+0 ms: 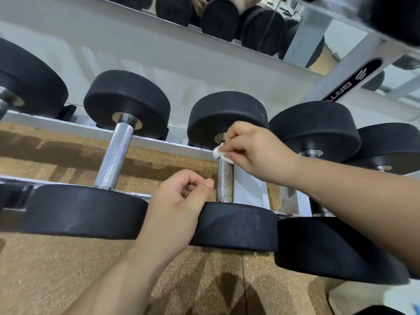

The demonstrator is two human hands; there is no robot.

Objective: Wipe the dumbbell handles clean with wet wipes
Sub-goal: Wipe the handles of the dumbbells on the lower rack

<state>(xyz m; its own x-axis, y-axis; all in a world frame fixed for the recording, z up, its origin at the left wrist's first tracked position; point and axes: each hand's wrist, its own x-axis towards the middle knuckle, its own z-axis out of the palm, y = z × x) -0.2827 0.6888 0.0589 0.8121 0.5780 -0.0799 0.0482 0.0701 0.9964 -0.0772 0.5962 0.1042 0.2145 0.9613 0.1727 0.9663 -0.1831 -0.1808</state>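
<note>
At frame centre, my right grip (252,151) is pinching the wet wipe (221,153), mostly hiding it, against the upper end of the dumbbell handle (225,178). My left grip (179,201) is resting curled and empty on the near weight head (238,226).

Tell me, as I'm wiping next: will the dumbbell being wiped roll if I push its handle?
Probably heavy: the dumbbell has thick black heads. Likely won't roll, since both heads sit on the rack rails. Its knurled handle should grip the wet wipe, not slip.
</note>
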